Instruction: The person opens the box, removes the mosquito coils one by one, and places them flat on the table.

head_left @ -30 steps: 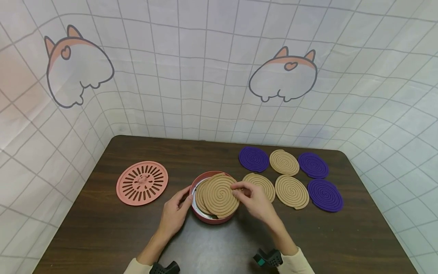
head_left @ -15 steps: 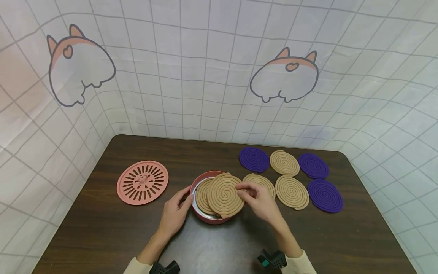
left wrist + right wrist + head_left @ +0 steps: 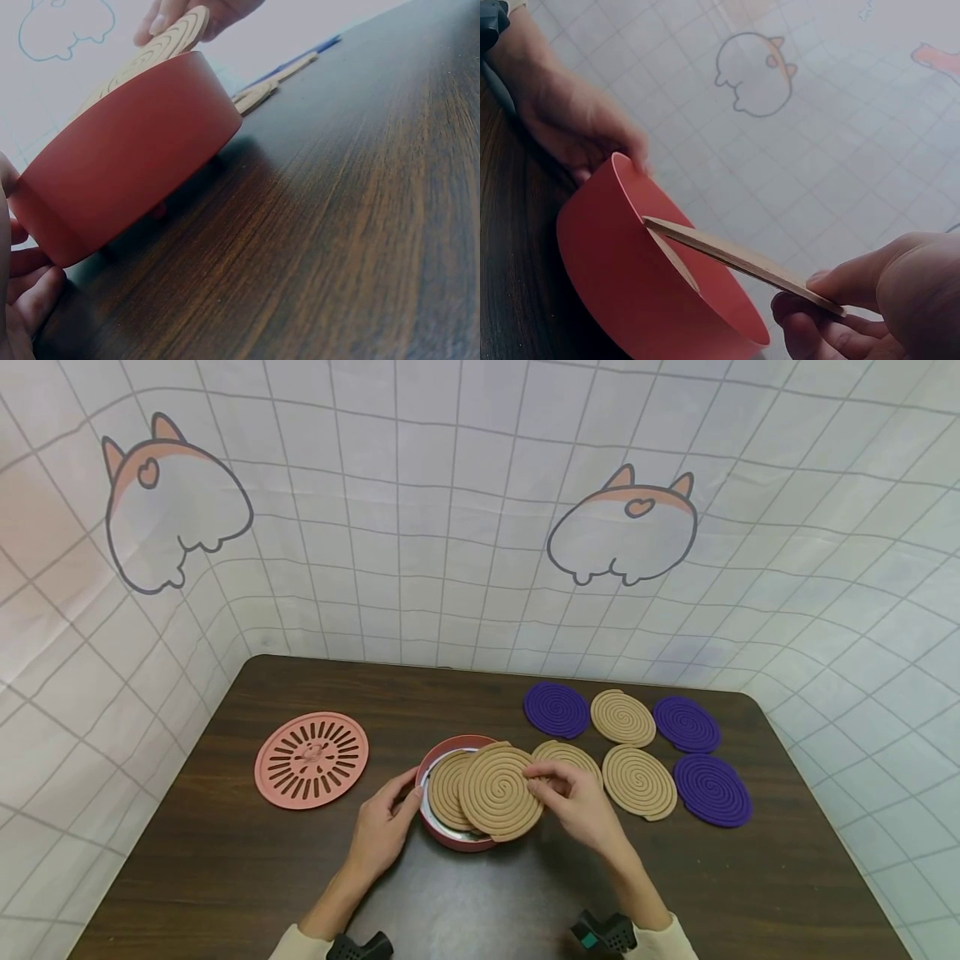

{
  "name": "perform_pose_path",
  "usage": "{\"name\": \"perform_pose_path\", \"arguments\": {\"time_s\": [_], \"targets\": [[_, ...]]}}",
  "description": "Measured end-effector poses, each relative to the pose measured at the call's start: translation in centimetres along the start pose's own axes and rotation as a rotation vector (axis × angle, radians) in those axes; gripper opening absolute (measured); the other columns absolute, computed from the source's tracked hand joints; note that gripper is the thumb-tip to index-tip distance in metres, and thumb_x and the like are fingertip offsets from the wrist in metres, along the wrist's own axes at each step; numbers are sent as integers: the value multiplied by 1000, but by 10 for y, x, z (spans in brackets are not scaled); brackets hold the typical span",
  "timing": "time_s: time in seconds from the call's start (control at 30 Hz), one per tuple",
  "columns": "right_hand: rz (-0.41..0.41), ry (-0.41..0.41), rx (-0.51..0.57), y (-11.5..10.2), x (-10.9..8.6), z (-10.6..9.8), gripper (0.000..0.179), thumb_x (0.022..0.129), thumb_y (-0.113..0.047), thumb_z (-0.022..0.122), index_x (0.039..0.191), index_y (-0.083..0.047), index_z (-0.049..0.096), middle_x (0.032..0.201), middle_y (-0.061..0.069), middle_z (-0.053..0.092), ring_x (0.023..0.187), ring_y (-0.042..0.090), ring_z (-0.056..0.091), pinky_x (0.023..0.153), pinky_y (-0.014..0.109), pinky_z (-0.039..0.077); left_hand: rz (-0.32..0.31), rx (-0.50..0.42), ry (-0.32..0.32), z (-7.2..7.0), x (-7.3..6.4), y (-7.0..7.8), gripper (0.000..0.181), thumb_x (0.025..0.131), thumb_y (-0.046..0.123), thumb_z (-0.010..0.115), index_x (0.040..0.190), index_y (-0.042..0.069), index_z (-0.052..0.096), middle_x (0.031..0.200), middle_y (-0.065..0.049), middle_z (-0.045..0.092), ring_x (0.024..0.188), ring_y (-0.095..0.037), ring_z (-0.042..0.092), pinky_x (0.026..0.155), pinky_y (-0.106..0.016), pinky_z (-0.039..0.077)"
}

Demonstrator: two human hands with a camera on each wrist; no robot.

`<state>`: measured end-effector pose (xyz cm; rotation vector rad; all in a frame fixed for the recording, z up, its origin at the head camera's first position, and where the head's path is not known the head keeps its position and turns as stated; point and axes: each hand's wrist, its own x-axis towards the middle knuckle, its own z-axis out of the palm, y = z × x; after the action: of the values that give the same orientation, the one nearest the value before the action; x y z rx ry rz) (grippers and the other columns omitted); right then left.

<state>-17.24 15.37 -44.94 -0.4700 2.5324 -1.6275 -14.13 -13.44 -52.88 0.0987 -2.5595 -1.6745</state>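
My right hand [image 3: 576, 802] pinches the right edge of a tan mosquito coil [image 3: 498, 792] between thumb and fingers. That coil is tilted over the right side of a round red mosquito coil holder [image 3: 459, 845], its lower edge right at the rim in the right wrist view. Inside the holder lies another tan coil [image 3: 445, 789], partly covered by the held one. On the holder's left side, my left hand [image 3: 381, 831] grips the wall, thumb at the rim and fingers lower down, as the left wrist view shows. A pale liner [image 3: 431, 764] shows inside the holder.
Left of the holder lies a pink slotted lid [image 3: 312, 760]. Several purple coils [image 3: 712, 789] and tan coils [image 3: 639, 781] lie flat at the right; one tan coil [image 3: 566, 753] is partly behind my right hand. A white gridded curtain [image 3: 480, 568] surrounds the dark wooden table [image 3: 225, 860].
My right hand has moved slightly right with the pinched tan coil, uncovering more of the coil in the holder. The left hand has stayed on the holder.
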Motion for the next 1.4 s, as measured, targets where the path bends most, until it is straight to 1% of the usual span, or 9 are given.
{"name": "perform_pose_path", "arguments": {"time_s": [0.13,0.27,0.43,0.8,1.03,1.2,1.4], "targets": [[6,-12,3,1,-1,-1,16,94,-6,67,108,1,71,89,18,69,64,13,61,56,20,49,0,8,2,-1,0,0,39,101,36,59,138,21,62,136,0,65,124,-15,62,101,-40,53],[10,-18,7,2,-2,-2,16,95,-6,67,108,1,71,90,18,69,64,13,61,56,22,50,-2,9,1,-1,-1,0,39,101,36,59,138,21,62,136,0,65,124,-15,62,101,-40,53],[3,-18,9,3,-3,-3,16,94,-5,67,108,2,71,90,18,69,64,12,61,56,21,50,-6,3,-1,0,-1,0,39,101,35,59,138,21,62,135,-1,65,123,-15,63,101,-39,53],[-7,-29,1,3,-5,-5,17,95,-7,66,109,1,71,84,16,68,62,12,61,55,22,49,1,1,4,0,-1,0,39,101,34,59,137,21,62,135,-1,66,122,-14,63,100,-36,54],[-8,-30,2,2,-6,-6,16,95,-7,66,109,0,71,84,15,69,62,14,61,55,23,50,3,-2,3,0,0,0,39,101,35,59,137,21,62,135,0,66,122,-14,63,99,-36,54],[-7,-33,5,4,-6,-6,17,96,-8,66,109,0,71,84,15,68,63,11,61,56,22,50,0,-1,0,0,-1,1,39,101,35,59,137,21,62,135,-1,65,122,-15,63,99,-37,54],[-32,-33,-2,5,-6,-6,16,96,-7,65,109,0,71,88,16,70,64,11,61,56,25,52,11,-7,2,0,0,0,38,101,33,59,137,20,62,133,0,67,120,-13,64,98,-33,54]]}}
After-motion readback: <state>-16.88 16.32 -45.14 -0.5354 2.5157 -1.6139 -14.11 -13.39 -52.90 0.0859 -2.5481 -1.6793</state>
